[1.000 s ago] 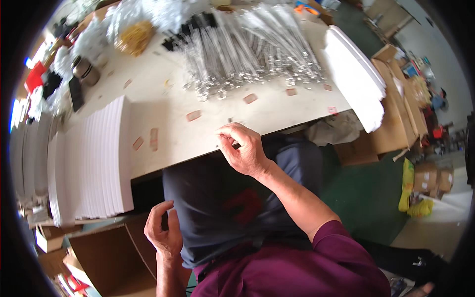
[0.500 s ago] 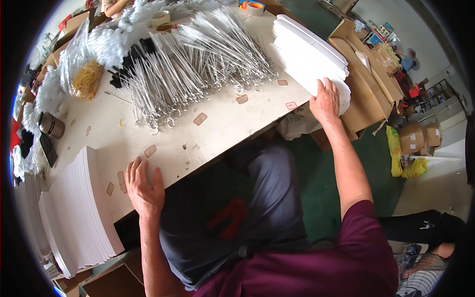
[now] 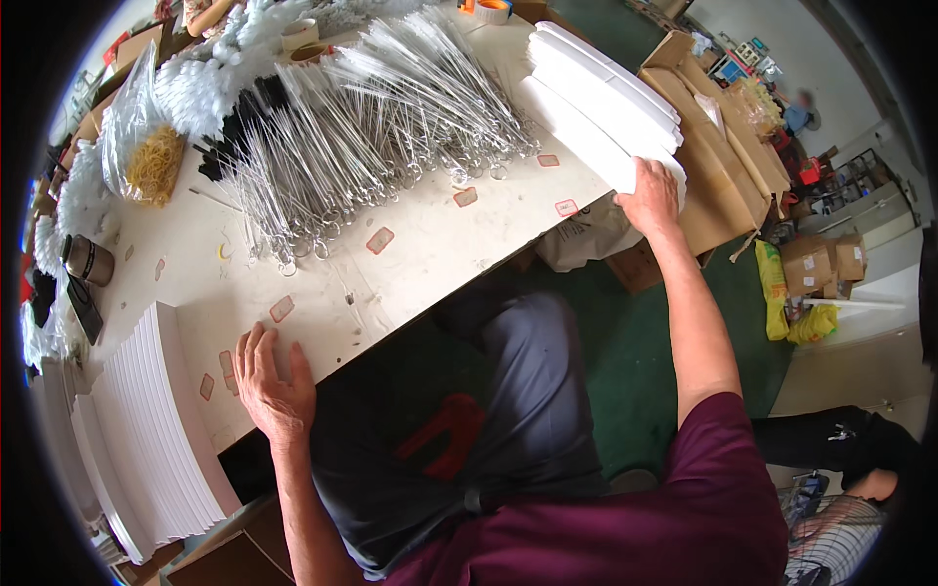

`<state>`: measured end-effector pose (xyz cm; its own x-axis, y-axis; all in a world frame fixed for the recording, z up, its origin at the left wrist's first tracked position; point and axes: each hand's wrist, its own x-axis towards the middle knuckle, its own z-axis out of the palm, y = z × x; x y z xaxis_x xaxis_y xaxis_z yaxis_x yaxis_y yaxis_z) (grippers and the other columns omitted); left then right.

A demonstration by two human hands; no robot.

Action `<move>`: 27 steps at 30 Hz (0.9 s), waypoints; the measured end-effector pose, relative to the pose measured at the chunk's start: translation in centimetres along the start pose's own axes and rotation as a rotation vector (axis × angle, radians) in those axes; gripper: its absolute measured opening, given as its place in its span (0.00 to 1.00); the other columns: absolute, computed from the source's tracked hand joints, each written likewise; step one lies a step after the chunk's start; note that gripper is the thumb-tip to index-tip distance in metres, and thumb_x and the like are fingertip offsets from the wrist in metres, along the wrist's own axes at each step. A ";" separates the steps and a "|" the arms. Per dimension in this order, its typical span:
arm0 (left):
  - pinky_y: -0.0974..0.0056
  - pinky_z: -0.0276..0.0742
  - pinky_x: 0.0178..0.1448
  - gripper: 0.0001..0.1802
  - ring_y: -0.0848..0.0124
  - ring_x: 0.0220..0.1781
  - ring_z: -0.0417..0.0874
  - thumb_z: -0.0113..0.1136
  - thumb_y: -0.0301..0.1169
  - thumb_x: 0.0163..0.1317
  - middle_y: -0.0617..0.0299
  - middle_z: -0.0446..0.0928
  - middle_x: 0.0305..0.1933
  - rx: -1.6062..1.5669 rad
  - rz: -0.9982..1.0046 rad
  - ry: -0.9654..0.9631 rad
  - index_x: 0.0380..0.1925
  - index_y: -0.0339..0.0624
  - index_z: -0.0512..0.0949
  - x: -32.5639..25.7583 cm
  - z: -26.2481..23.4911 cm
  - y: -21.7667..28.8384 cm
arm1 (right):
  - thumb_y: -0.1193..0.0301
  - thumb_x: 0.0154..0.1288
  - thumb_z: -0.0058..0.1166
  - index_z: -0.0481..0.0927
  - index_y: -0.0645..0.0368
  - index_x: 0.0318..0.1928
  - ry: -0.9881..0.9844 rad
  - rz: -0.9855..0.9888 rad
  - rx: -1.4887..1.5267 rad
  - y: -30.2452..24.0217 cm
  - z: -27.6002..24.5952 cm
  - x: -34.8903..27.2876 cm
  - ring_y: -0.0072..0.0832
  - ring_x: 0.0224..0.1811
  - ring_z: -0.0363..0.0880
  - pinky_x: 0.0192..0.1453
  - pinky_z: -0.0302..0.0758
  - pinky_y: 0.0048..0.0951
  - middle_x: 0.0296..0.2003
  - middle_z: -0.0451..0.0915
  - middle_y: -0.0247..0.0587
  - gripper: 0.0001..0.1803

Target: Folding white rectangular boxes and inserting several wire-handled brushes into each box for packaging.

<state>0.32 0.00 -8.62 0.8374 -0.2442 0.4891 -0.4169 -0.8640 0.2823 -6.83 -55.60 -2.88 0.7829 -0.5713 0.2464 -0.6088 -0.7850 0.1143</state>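
My left hand (image 3: 277,386) lies palm down on the near edge of the pale table (image 3: 430,264), its fingers spread and holding nothing. At the right, my right hand (image 3: 653,195) is curled over the near end of a pile of long white card sheets (image 3: 601,93), thumb at the corner and fingers on top. Its fingertips are partly hidden. Across the table's far side lies a heap of thin metal-stemmed brushes (image 3: 322,156) with ring ends pointing toward me. Next to my left hand stands a stack of white folded card pieces (image 3: 161,410).
A bag of yellow rubber bands (image 3: 154,168), a metal flask (image 3: 88,260) and clear plastic-wrapped bundles (image 3: 200,93) line the left and back. An orange tape roll (image 3: 491,11) sits at the far edge. Beyond the white sheets is an open cardboard box (image 3: 718,176).
The whole view has shifted slightly, moving the table left in the picture. My right hand's fingers have drawn closer together at the sheets' end; my left hand stays on the table.
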 end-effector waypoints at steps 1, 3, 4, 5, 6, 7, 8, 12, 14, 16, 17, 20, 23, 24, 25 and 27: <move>0.46 0.70 0.74 0.17 0.46 0.68 0.77 0.66 0.30 0.64 0.46 0.81 0.62 -0.003 0.000 0.002 0.51 0.36 0.81 0.0 0.1 0.0 | 0.66 0.53 0.76 0.72 0.61 0.68 -0.016 0.014 -0.004 0.0 -0.4 0.0 0.47 0.68 0.71 0.75 0.67 0.46 0.63 0.75 0.51 0.42; 0.46 0.70 0.74 0.17 0.46 0.68 0.78 0.66 0.31 0.64 0.47 0.81 0.62 -0.012 -0.003 0.007 0.51 0.36 0.81 -0.1 0.3 -0.1 | 0.66 0.53 0.76 0.72 0.61 0.69 -0.020 0.056 0.051 0.0 -1.0 -0.2 0.47 0.69 0.71 0.74 0.68 0.47 0.63 0.74 0.52 0.43; 0.46 0.70 0.74 0.17 0.46 0.68 0.78 0.66 0.31 0.64 0.47 0.81 0.62 -0.013 -0.005 0.010 0.51 0.36 0.81 -0.1 0.3 -0.2 | 0.65 0.53 0.76 0.71 0.62 0.70 -0.027 0.097 0.107 0.0 -1.2 -0.4 0.47 0.69 0.71 0.74 0.68 0.48 0.64 0.73 0.53 0.44; 0.46 0.71 0.73 0.17 0.46 0.68 0.78 0.66 0.31 0.64 0.47 0.81 0.61 -0.017 -0.003 0.015 0.51 0.36 0.81 0.0 0.3 -0.1 | 0.65 0.53 0.76 0.71 0.62 0.70 -0.024 0.095 0.107 0.3 -1.0 -0.5 0.47 0.69 0.71 0.74 0.68 0.48 0.64 0.73 0.53 0.44; 0.46 0.71 0.73 0.17 0.46 0.68 0.78 0.66 0.31 0.63 0.47 0.82 0.61 -0.021 0.000 0.019 0.51 0.36 0.81 0.0 0.3 -0.1 | 0.65 0.53 0.76 0.71 0.62 0.70 0.056 0.097 0.175 0.4 -0.9 -0.7 0.47 0.69 0.71 0.74 0.69 0.48 0.64 0.72 0.54 0.44; 0.46 0.71 0.73 0.17 0.46 0.68 0.78 0.66 0.31 0.63 0.47 0.82 0.61 -0.021 -0.002 0.022 0.51 0.36 0.81 0.1 0.2 0.0 | 0.65 0.52 0.76 0.71 0.63 0.70 0.137 0.099 0.245 0.4 -0.9 -0.9 0.48 0.68 0.71 0.74 0.69 0.47 0.64 0.71 0.55 0.45; 0.46 0.71 0.73 0.17 0.46 0.67 0.78 0.67 0.31 0.63 0.47 0.82 0.60 -0.019 0.004 0.026 0.50 0.36 0.81 0.2 0.2 0.2 | 0.65 0.52 0.76 0.71 0.63 0.70 0.139 0.098 0.246 0.5 -0.9 -1.1 0.48 0.68 0.71 0.74 0.69 0.47 0.64 0.71 0.55 0.45; 0.45 0.74 0.70 0.18 0.45 0.63 0.79 0.69 0.29 0.59 0.46 0.82 0.57 -0.008 0.043 0.058 0.48 0.35 0.81 0.1 -0.4 -0.3 | 0.70 0.51 0.74 0.72 0.67 0.65 0.381 -0.102 0.491 -4.9 -4.7 -3.5 0.51 0.65 0.72 0.70 0.72 0.45 0.58 0.74 0.56 0.40; 0.45 0.76 0.67 0.18 0.45 0.59 0.82 0.70 0.26 0.56 0.45 0.83 0.55 -0.077 0.081 0.092 0.47 0.35 0.81 -0.1 -0.5 -0.8 | 0.72 0.50 0.74 0.72 0.66 0.65 0.278 -0.277 0.627 -8.9 -7.0 -6.1 0.52 0.64 0.73 0.70 0.72 0.46 0.58 0.74 0.57 0.40; 0.45 0.75 0.68 0.18 0.45 0.59 0.82 0.70 0.25 0.54 0.44 0.83 0.54 -0.261 0.099 0.091 0.47 0.35 0.81 -0.5 0.1 -0.7 | 0.73 0.51 0.74 0.71 0.66 0.66 0.232 -0.496 0.704 -11.6 -7.4 -8.3 0.53 0.63 0.75 0.70 0.73 0.47 0.59 0.74 0.58 0.41; 0.44 0.75 0.69 0.20 0.45 0.59 0.81 0.71 0.26 0.54 0.44 0.82 0.54 -0.275 0.150 0.066 0.48 0.36 0.82 -0.2 -0.6 0.6 | 0.73 0.52 0.73 0.70 0.65 0.67 0.162 -0.591 0.769 -12.9 -8.2 -9.5 0.54 0.64 0.75 0.70 0.72 0.48 0.61 0.74 0.58 0.41; 0.43 0.73 0.71 0.26 0.44 0.64 0.79 0.74 0.25 0.50 0.43 0.80 0.60 -0.311 0.302 -0.029 0.52 0.36 0.81 0.1 -3.4 4.4 | 0.72 0.52 0.74 0.70 0.66 0.67 -0.082 -0.764 0.731 -17.1 -8.8 -12.6 0.50 0.65 0.74 0.72 0.73 0.45 0.62 0.74 0.55 0.42; 0.43 0.62 0.79 0.39 0.43 0.73 0.70 0.75 0.35 0.53 0.40 0.70 0.72 -0.245 0.361 -0.231 0.65 0.34 0.74 0.9 -4.5 6.5 | 0.74 0.55 0.70 0.71 0.67 0.66 -0.116 -0.907 0.688 -19.3 -8.1 -14.0 0.46 0.65 0.74 0.72 0.73 0.42 0.61 0.75 0.52 0.38; 0.43 0.60 0.80 0.42 0.44 0.74 0.68 0.75 0.37 0.54 0.40 0.67 0.74 -0.221 0.364 -0.279 0.68 0.33 0.71 1.2 -4.2 6.9 | 0.74 0.55 0.70 0.72 0.67 0.66 -0.107 -0.955 0.660 -19.9 -7.9 -14.4 0.46 0.65 0.75 0.72 0.73 0.42 0.61 0.75 0.51 0.37; 0.43 0.59 0.80 0.44 0.44 0.75 0.67 0.76 0.37 0.53 0.40 0.66 0.75 -0.194 0.390 -0.299 0.69 0.33 0.69 1.5 -4.0 7.0 | 0.74 0.55 0.70 0.72 0.67 0.66 -0.107 -0.964 0.669 -20.5 -7.8 -14.8 0.46 0.65 0.75 0.72 0.73 0.42 0.61 0.75 0.51 0.37; 0.45 0.61 0.79 0.46 0.44 0.73 0.69 0.76 0.36 0.51 0.40 0.68 0.72 -0.162 0.439 -0.303 0.69 0.31 0.68 2.1 -3.2 7.3 | 0.74 0.54 0.70 0.72 0.68 0.65 -0.077 -1.042 0.662 -21.5 -7.5 -15.6 0.45 0.63 0.75 0.70 0.74 0.42 0.60 0.75 0.51 0.37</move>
<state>-2.10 -5.40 -2.90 0.6268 -0.7027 0.3366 -0.7787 -0.5794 0.2406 -6.92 -28.02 -1.98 0.8744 0.4036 0.2694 0.4736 -0.8308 -0.2923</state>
